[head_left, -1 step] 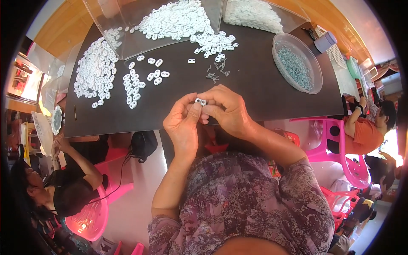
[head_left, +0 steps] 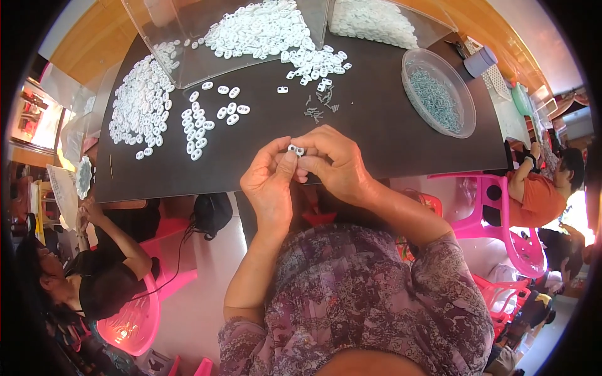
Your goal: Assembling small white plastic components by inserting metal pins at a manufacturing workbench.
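Observation:
Over the table's near edge, my left hand [head_left: 269,182] and my right hand [head_left: 338,163] meet, both closed on one small white two-holed plastic piece [head_left: 296,150]. The thumb and fingers of each hand pinch it; whether a pin is in it I cannot tell. Just beyond my hands lies a scatter of short grey pins [head_left: 313,113]. A lone white piece [head_left: 283,90] rests to the left of the pins. Further left are a loose cluster of white oval two-holed pieces [head_left: 198,125] and a large heap of them [head_left: 139,100].
Clear plastic bins hold white pieces [head_left: 260,28] at the back of the dark table [head_left: 376,150]. A round clear tub [head_left: 463,103] of bluish pins stands at right, near a purple-grey cup [head_left: 480,62]. People sit at both sides, by pink chairs [head_left: 495,232].

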Demonstrator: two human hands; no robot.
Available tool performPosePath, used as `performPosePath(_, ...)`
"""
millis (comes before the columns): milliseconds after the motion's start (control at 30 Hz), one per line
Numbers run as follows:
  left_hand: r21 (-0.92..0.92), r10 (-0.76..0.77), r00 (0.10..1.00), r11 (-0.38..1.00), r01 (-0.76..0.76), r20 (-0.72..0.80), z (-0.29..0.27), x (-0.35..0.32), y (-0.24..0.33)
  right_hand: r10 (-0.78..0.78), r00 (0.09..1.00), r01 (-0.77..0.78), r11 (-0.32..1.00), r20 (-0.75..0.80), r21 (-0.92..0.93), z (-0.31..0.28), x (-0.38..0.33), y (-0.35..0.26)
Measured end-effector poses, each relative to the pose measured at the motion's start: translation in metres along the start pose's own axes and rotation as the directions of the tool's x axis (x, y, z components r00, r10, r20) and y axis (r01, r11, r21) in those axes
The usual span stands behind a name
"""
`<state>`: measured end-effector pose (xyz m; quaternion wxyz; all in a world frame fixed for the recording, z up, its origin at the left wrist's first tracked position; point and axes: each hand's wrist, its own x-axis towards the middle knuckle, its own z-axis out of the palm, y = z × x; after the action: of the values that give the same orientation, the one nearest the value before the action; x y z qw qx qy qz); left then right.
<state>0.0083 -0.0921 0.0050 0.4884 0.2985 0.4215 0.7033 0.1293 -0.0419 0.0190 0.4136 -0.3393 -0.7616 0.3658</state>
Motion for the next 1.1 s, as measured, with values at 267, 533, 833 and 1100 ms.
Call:
performPosePath(267,-0.047,-0.027,0.996,0.999,0.023,-0.083,0.009,-0.002,0.004,-0.321,0.942,0.289,0.924,-0.098,-0.252,0.004,-0.001,0.003)
performPosePath(533,-0.015,0.003,0.998,1.000,-0.004,-0.067,0.007,-0.004,0.003,-0.351,0.929,0.301,0.903,-0.121,-0.306,0.003,-0.005,0.004)
performPosePath(833,0.007,-0.011,0.999,1.000,0.011,0.035,-0.002,-0.004,0.005,-0.292,0.947,0.267,0.947,-0.135,-0.178,0.003,-0.010,0.008)
performPosePath(1100,0.033,0.188,0.982,0.981,-0.189,0.031,-0.002,-0.010,-0.010,-0.287,0.942,0.262,0.953,-0.172,-0.154,0.008,-0.010,-0.001)
